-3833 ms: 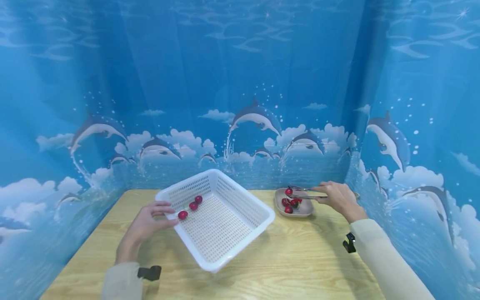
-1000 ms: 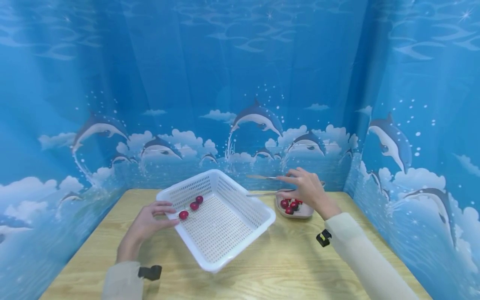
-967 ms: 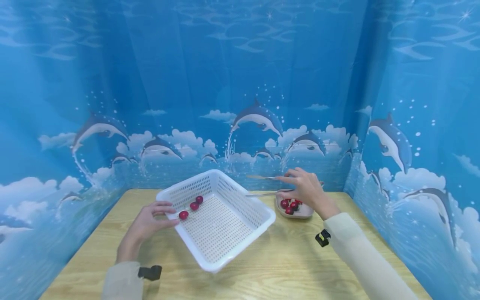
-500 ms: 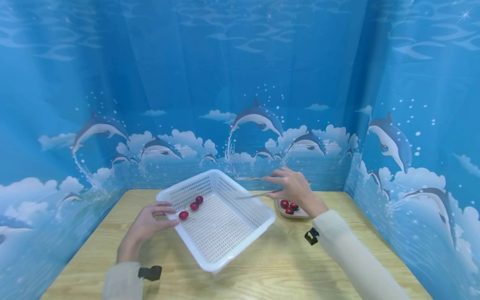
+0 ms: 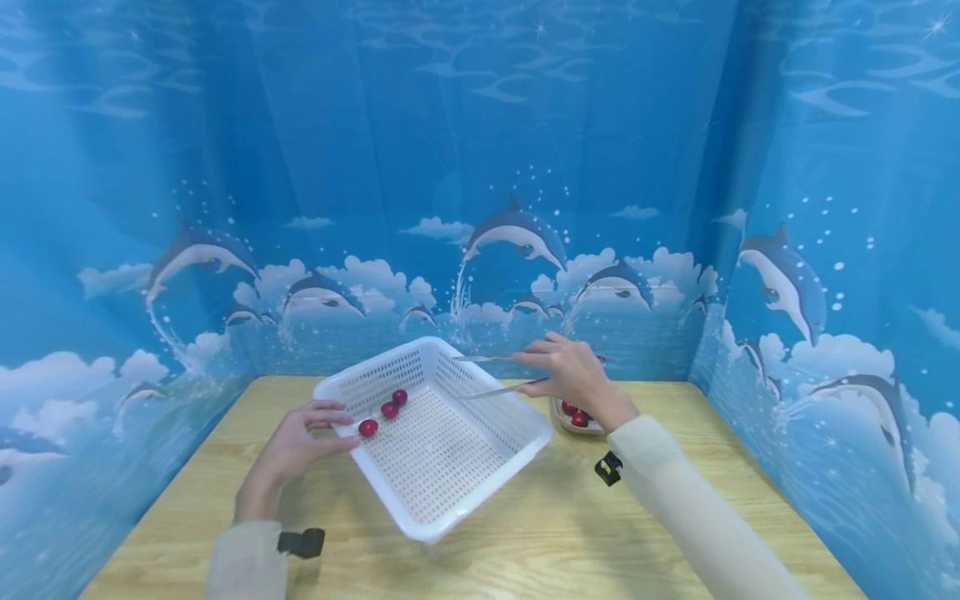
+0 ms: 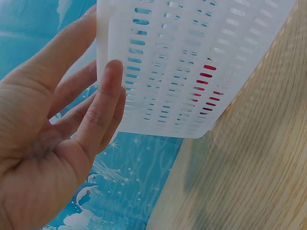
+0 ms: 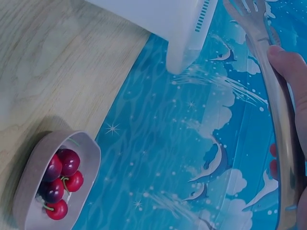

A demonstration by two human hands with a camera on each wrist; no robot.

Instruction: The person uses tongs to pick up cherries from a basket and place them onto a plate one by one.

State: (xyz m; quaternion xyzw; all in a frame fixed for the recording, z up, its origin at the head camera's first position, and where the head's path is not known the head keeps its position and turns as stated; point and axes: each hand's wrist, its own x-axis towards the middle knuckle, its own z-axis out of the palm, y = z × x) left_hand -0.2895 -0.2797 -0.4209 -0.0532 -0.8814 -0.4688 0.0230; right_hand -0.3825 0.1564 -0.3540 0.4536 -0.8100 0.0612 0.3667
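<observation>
Left hand: the left hand [image 5: 294,446] is steadying the white perforated plastic basket [image 5: 442,467] at its near-left rim, its fingers [image 6: 103,103] lying straight against the outer wall, not curled round it.
Right hand: the right hand [image 5: 573,379] is pinching a pair of metal tongs [image 5: 495,389], its fingers closed on the handles; the tips are hanging apart over the basket's far-right rim, and I cannot see a cherry between them.
Cherries in basket: three red cherries [image 5: 384,410] are lying in a row along the left wall.
Source dish: the small beige oval dish [image 7: 33,175] of dark red cherries [image 7: 60,184] is sitting on the wooden tabletop [image 5: 585,517], just right of the basket and partly hidden by the wrist.
Doing it well: the basket probably needs bracing flat, with the tongs working low inside so nothing bounces out.
</observation>
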